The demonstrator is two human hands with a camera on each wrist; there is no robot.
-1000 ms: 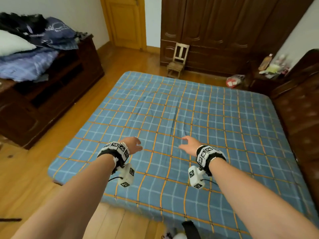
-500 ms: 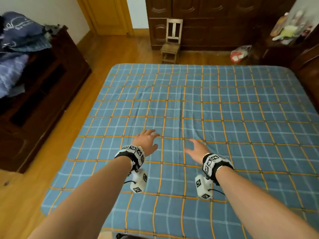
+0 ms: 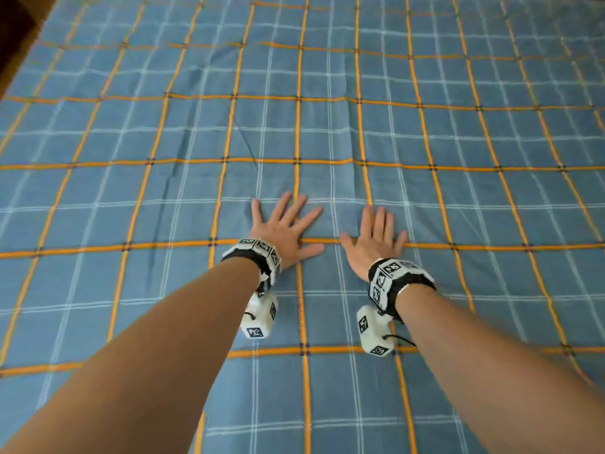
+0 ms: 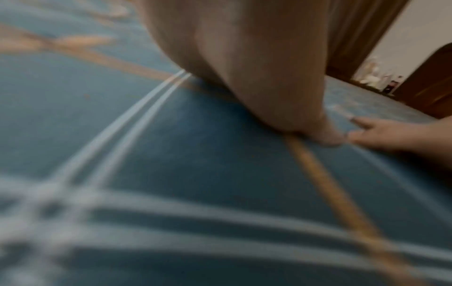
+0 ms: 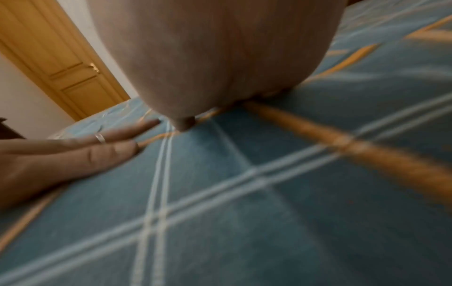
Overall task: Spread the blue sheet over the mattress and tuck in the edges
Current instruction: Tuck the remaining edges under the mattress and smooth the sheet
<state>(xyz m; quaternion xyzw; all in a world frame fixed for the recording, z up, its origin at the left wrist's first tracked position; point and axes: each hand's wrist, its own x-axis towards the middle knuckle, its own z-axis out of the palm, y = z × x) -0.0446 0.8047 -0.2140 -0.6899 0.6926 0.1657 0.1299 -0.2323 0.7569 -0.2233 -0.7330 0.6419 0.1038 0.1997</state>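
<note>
The blue sheet (image 3: 425, 132), checked with orange and white lines, lies spread over the mattress and fills almost the whole head view. My left hand (image 3: 284, 228) lies flat on it near the middle, palm down, fingers spread and straight. My right hand (image 3: 375, 240) lies flat just to its right, fingers straight and close together. The thumbs point toward each other with a small gap between them. A few soft creases (image 3: 244, 139) run through the cloth beyond and left of my left hand. In the wrist views each palm (image 4: 244, 58) (image 5: 215, 48) presses on the sheet (image 4: 171, 154) (image 5: 269, 193).
A strip of wooden floor (image 3: 13, 37) shows at the far upper left past the bed's side. The left wrist view shows dark wooden furniture (image 4: 428, 77) beyond the bed; the right wrist view shows a yellow wooden door (image 5: 61, 63) and a pale wall.
Both hands have reached further onto the bed and come down flat on the sheet, fingers now straight. My head has dropped closer, so the room has left the view.
</note>
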